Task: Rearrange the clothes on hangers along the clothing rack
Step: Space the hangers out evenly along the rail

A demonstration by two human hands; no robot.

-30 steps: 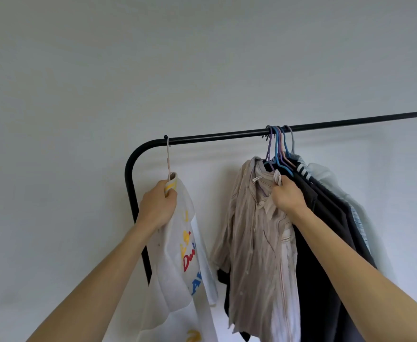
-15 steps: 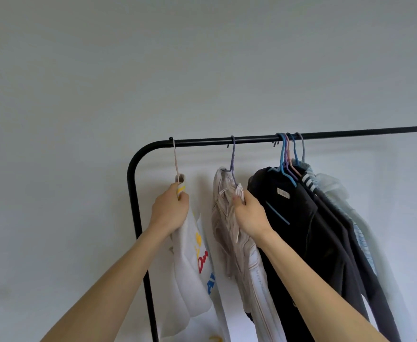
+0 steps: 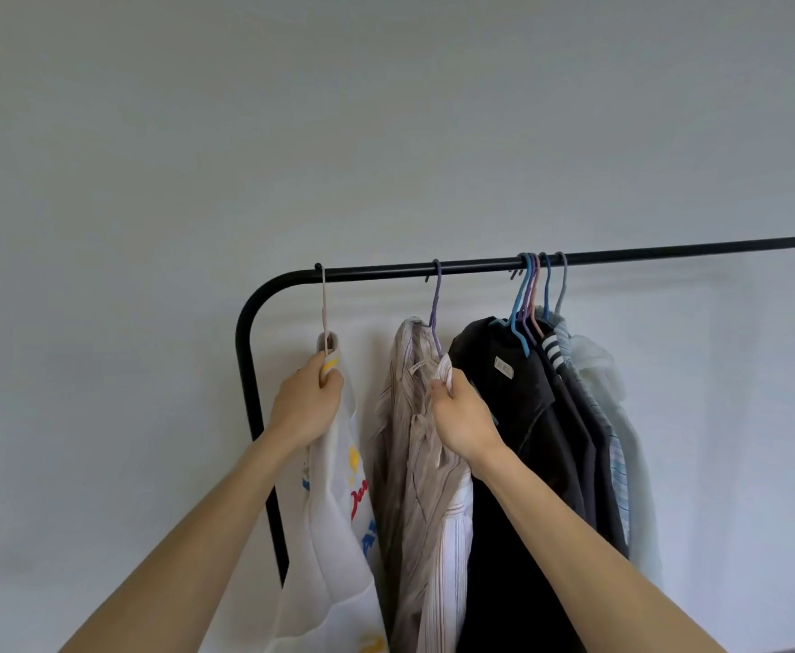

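A black clothing rack (image 3: 631,253) runs across the view and bends down at its left end. At that end a white printed T-shirt (image 3: 334,534) hangs on a pale hanger, and my left hand (image 3: 308,402) grips its collar. To its right a beige striped shirt (image 3: 417,454) hangs on a purple hanger (image 3: 435,294); my right hand (image 3: 464,419) grips its collar just below the hook. Further right, a black jacket (image 3: 518,417) and several other garments hang bunched on blue, purple and grey hangers (image 3: 539,289).
A plain pale wall (image 3: 386,134) stands close behind the rack. The rack's left upright (image 3: 256,417) drops beside my left forearm. A length of bare rail (image 3: 379,271) lies between the first two hangers, and more bare rail extends to the right edge.
My right hand has slid the beige shirt and its purple hanger left along the rail, away from the bunched garments, uncovering the black jacket. My left hand still holds the white T-shirt.
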